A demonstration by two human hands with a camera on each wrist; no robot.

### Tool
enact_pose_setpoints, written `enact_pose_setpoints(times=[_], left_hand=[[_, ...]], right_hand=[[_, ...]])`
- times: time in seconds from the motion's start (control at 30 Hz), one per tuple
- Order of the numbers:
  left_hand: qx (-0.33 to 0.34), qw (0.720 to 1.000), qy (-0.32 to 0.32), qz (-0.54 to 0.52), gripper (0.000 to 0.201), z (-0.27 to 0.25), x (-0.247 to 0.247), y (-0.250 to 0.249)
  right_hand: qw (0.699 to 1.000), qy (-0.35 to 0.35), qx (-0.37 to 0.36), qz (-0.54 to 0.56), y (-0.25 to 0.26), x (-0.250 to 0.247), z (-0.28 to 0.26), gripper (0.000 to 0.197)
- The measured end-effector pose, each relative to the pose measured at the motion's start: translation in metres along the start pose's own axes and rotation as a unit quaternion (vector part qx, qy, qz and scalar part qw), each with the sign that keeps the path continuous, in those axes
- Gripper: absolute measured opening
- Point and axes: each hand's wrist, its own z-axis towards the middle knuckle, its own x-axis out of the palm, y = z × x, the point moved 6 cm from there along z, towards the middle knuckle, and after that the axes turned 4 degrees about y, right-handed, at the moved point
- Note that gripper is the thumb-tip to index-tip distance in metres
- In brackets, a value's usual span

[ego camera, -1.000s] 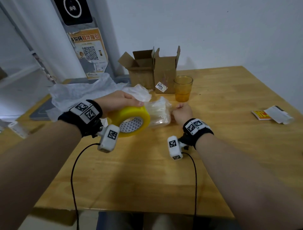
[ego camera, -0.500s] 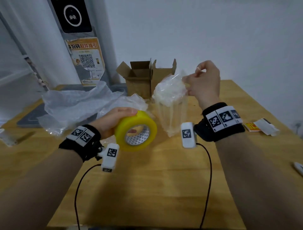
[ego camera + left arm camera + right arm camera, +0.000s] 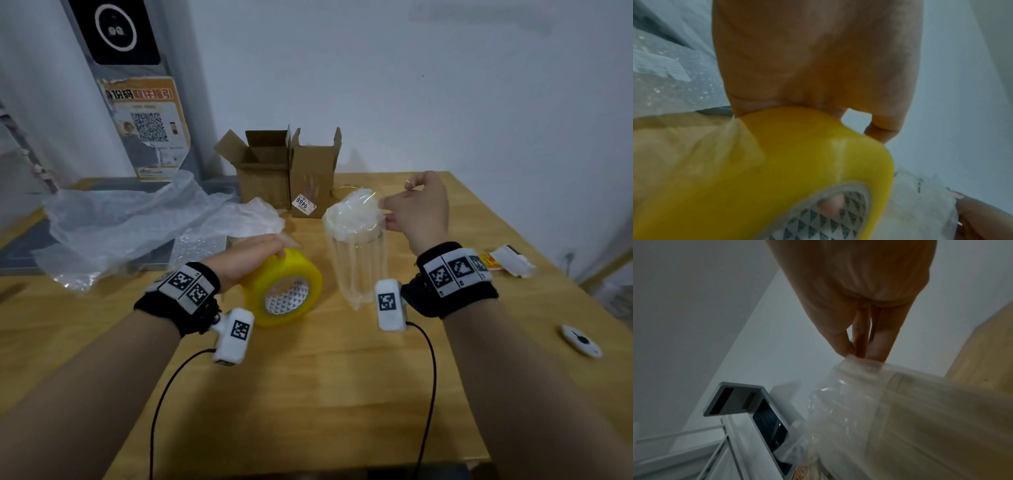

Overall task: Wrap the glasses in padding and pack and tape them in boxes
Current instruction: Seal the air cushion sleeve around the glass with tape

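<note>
Wrapped glass (image 3: 356, 253): stood upright on the table (image 3: 308, 394), near its middle, already covered in bubble wrap bunched at the top.
Right hand (image 3: 419, 209): pinched the loose wrap at the bundle's top.
Left hand (image 3: 246, 258): gripped the yellow tape roll (image 3: 282, 287), just left of the bundle.
Boxes (image 3: 284, 168): two, open, behind the bundle by the wall.
Spare wrap (image 3: 130, 219): heaped at the table's left.
Progress: wrapping looked finished for this glass; taping, boxing and sealing probably remained.
Left wrist view: showed a fingertip inside the roll's core, hidden from the head view.
Right wrist view: showed the fingertips (image 3: 844, 347) closing on the wrap's edge.
</note>
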Motion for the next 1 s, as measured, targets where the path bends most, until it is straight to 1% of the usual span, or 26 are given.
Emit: enact_pose_setpoints(times=[0.03, 0.1, 0.2, 0.23, 0.3, 0.37, 0.4, 0.43, 0.5, 0.57, 0.6, 0.67, 0.77, 0.83, 0.9, 0.93, 1.0], left_hand=[[0.0, 1.0, -0.003, 0.018, 0.025, 0.001, -0.001, -0.003], [0.0, 0.999, -0.011, 0.05, 0.025, 0.003, -0.001, -0.011], [0.003, 0.993, -0.025, 0.117, 0.043, 0.009, 0.0, -0.021], [0.003, 0.991, -0.023, 0.134, 0.041, 0.01, 0.001, -0.024], [0.01, 0.986, -0.015, 0.164, 0.026, 0.015, 0.006, -0.031], [0.023, 0.978, -0.006, 0.208, 0.022, 0.018, 0.013, -0.041], [0.035, 0.973, 0.002, 0.227, 0.026, 0.018, 0.019, -0.047], [0.048, 0.969, 0.012, 0.242, 0.034, 0.019, 0.026, -0.051], [0.069, 0.963, 0.026, 0.261, 0.049, 0.018, 0.037, -0.059], [0.078, 0.961, 0.032, 0.264, 0.055, 0.018, 0.044, -0.062], [0.08, 0.962, 0.033, 0.259, 0.057, 0.017, 0.046, -0.063], [0.083, 0.964, 0.026, 0.251, 0.063, 0.018, 0.048, -0.062], [0.093, 0.965, 0.01, 0.245, 0.065, 0.02, 0.05, -0.062], [0.098, 0.967, 0.003, 0.237, 0.066, 0.019, 0.052, -0.061], [0.106, 0.964, -0.004, 0.245, 0.068, 0.017, 0.055, -0.059], [0.111, 0.96, -0.008, 0.258, 0.069, 0.016, 0.057, -0.058], [0.117, 0.954, -0.022, 0.274, 0.066, 0.015, 0.058, -0.058]], right_hand=[[1.0, -0.004, 0.005, 0.009, -0.004, -0.001, -0.001, 0.041], [1.0, -0.007, 0.011, 0.015, -0.013, -0.004, -0.003, 0.04], [1.0, 0.002, 0.004, -0.016, -0.023, -0.006, -0.004, 0.038], [1.0, 0.01, 0.004, -0.023, -0.024, -0.006, -0.004, 0.037], [0.999, 0.03, 0.002, -0.029, -0.026, -0.009, -0.003, 0.035], [0.998, 0.047, -0.005, -0.038, -0.024, -0.013, -0.001, 0.034], [0.997, 0.05, -0.011, -0.05, -0.022, -0.015, -0.002, 0.034], [0.996, 0.049, -0.018, -0.07, -0.02, -0.017, -0.002, 0.034], [0.987, 0.04, -0.034, -0.151, -0.017, -0.022, -0.003, 0.033], [0.969, 0.045, -0.03, -0.242, -0.016, -0.027, -0.005, 0.042], [0.965, 0.053, -0.021, -0.258, -0.017, -0.029, -0.006, 0.046], [0.968, 0.056, -0.014, -0.246, -0.017, -0.032, -0.007, 0.046], [0.978, 0.029, -0.017, -0.207, -0.016, -0.033, -0.009, 0.042], [0.982, 0.024, -0.042, -0.18, -0.014, -0.031, -0.013, 0.035], [0.98, 0.032, -0.089, -0.174, -0.008, -0.027, -0.015, 0.024], [0.976, 0.044, -0.114, -0.181, -0.003, -0.024, -0.017, 0.021], [0.953, 0.072, -0.144, -0.256, 0.006, -0.019, -0.02, 0.027]])
